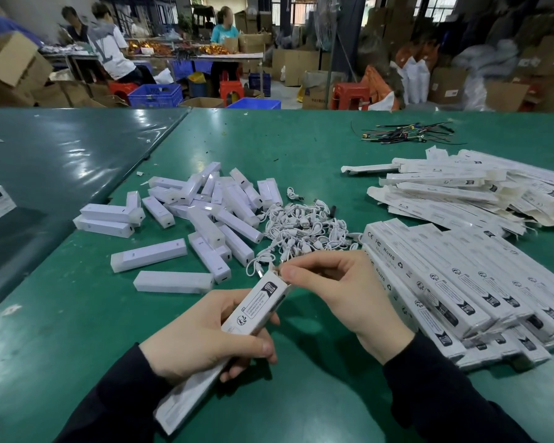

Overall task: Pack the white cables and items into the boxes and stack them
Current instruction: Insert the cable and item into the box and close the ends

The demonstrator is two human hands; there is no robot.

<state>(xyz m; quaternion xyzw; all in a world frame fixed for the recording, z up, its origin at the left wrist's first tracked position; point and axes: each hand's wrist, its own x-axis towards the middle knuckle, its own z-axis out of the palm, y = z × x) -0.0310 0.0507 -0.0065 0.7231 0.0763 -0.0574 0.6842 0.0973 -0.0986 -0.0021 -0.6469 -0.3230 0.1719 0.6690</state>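
Left hand grips the light, stiff box mid-length; right hand fingers pinch its 1 o'clock end flap, easily creased.

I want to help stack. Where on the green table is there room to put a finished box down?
Bare green table lies between the two hands, and more on the near left, below the loose white items. The far side before the coloured wires is bare too. It is crowded around the cable heap, the stacked boxes on the right and the flat empty boxes behind them.
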